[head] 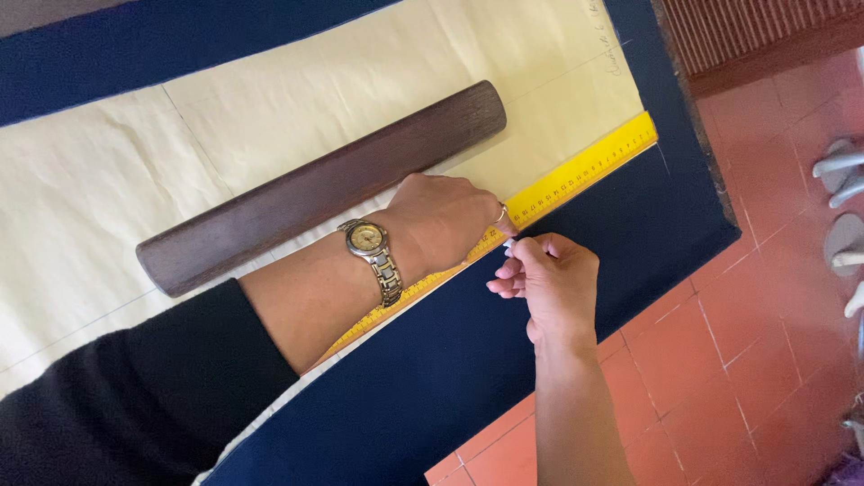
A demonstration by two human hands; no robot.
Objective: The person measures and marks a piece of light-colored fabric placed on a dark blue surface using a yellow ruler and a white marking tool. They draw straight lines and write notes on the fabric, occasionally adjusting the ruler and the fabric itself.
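Observation:
My left hand (441, 220), with a wristwatch and a ring, presses down on a long yellow ruler (585, 168) that lies along the edge of a cream paper pattern (297, 90). The pattern rests on dark blue fabric (576, 261). My right hand (549, 279) sits just below the ruler's edge with fingers pinched on a small white piece, probably chalk, at the fabric. What it grips is mostly hidden by the fingers.
A long dark wooden bar (324, 184) lies across the paper pattern as a weight, just above my left hand. The fabric's corner hangs near a red tiled floor (738, 360). White chair legs (841, 207) stand at the right edge.

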